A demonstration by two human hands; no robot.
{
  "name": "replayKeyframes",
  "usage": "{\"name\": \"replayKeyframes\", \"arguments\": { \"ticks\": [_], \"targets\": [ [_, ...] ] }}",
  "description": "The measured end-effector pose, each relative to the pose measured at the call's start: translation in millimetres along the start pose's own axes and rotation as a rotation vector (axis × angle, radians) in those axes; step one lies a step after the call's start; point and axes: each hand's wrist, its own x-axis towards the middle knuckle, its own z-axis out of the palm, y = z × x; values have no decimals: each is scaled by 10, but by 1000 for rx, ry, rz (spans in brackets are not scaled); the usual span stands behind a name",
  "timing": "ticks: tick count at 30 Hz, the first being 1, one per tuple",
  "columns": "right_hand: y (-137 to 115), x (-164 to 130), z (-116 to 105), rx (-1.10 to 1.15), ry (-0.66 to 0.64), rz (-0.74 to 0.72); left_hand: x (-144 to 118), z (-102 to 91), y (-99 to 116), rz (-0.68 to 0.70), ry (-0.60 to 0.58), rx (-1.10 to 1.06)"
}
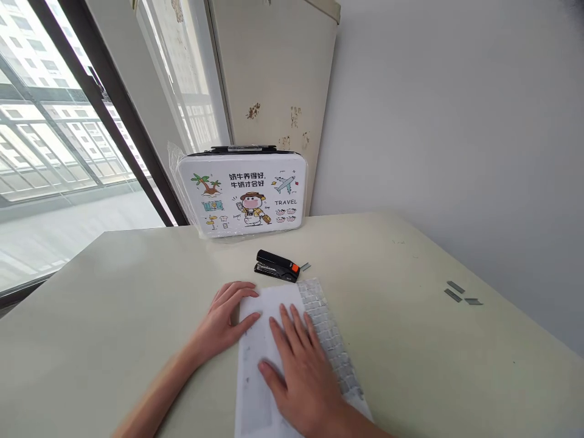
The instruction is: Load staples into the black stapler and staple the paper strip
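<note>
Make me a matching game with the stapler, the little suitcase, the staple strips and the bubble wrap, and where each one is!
Things:
1. stapler
2. little suitcase
3. staple strips
4. bubble wrap

Places:
A. standing at the back of the table, by the window
B. far to the right on the table, alone
C. partly under the right hand, beside the white sheet
D. lying just past the left hand

Pairs: 1-D, 2-A, 3-B, 4-C

a white case (243, 193) with cartoon pictures stands at the back of the pale table (114, 304), against the wall. a black stapler (276, 266) lies in front of it. three grey staple strips (460, 293) lie far right. a big window (55, 140) is on the left.
</note>
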Motion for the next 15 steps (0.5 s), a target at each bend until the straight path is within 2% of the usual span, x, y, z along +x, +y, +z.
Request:
{"name": "replayKeyframes", "arguments": {
  "ticks": [4, 7, 12, 15],
  "targets": [
    [-211, 163, 110, 85, 29, 12, 12, -181, -86, -59, -7, -14],
    [-244, 175, 68, 118, -28, 21, 23, -271, -125, -61, -28, -18],
    [-304, 135, -57, 145, -174, 33, 15, -374, -217, 110, -221, 356],
    [-298, 160, -147, 201, -210, 38, 2, -431, -285, 160, -254, 451]
  ]
}}
